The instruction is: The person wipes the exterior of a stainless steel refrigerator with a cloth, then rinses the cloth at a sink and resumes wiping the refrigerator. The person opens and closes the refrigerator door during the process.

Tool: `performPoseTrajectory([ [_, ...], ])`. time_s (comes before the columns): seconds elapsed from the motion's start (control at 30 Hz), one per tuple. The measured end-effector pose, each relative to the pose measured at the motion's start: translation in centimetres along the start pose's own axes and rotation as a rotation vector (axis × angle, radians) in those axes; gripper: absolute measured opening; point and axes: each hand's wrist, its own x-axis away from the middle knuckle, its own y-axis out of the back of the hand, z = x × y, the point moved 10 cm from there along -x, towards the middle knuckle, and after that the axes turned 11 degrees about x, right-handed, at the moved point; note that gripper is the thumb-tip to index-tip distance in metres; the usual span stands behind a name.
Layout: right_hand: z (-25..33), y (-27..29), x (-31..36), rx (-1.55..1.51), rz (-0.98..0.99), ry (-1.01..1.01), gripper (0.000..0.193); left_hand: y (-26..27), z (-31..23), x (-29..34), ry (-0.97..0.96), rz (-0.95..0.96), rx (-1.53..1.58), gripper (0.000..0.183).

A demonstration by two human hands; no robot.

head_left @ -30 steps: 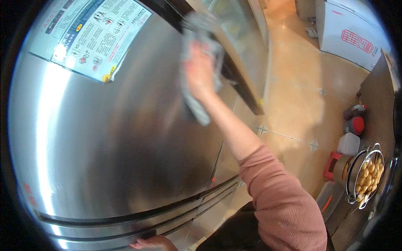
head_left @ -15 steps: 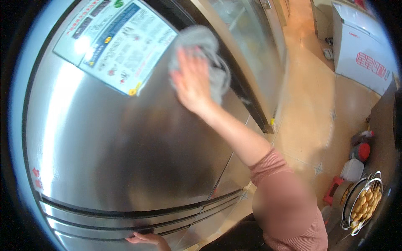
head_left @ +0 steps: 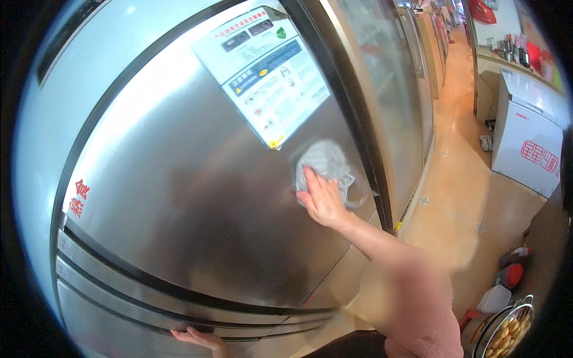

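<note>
My right hand (head_left: pixel 323 200) presses a crumpled grey cloth (head_left: pixel 325 156) against a stainless-steel door (head_left: pixel 197 179), its fingers spread over the cloth. Just above and to the left of the cloth is a printed instruction sheet (head_left: pixel 262 77) stuck on the steel. Low in the picture, my left hand (head_left: pixel 200 340) rests at the dark grooves (head_left: pixel 143 301) along the door's lower edge. Its fingers stretch out to the left, and no loose object shows in them.
A glass-fronted cabinet (head_left: pixel 382 89) stands beside the steel door. Across the tiled floor (head_left: pixel 453 185) is a white chest freezer (head_left: pixel 528 131). At the lower right sits a pot with a strainer of yellowish round food (head_left: pixel 507 337), near a red-lidded container (head_left: pixel 512 275) and a white tub (head_left: pixel 494 298).
My right hand and the cloth have slid down the steel door, away from beside the sheet to below it. The view has also tilted up. My left hand stays at the lower grooves.
</note>
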Motion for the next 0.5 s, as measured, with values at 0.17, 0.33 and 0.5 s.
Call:
performPoseTrajectory([
  [0.17,-1.0,10.7,-6.4,-0.267,-0.648,0.064,0.061,0.4,1.2,-0.3,-0.038,0.046,0.094,0.062],
  [0.33,4.5,22.1,-14.3,0.0,-1.05,0.021,0.064,0.2,0.7,-0.2,-0.062,0.087,0.142,0.061],
  [0.5,15.3,22.3,-12.0,-0.018,-0.878,0.362,0.058,0.6,1.5,0.0,0.045,0.043,0.153,0.062],
])
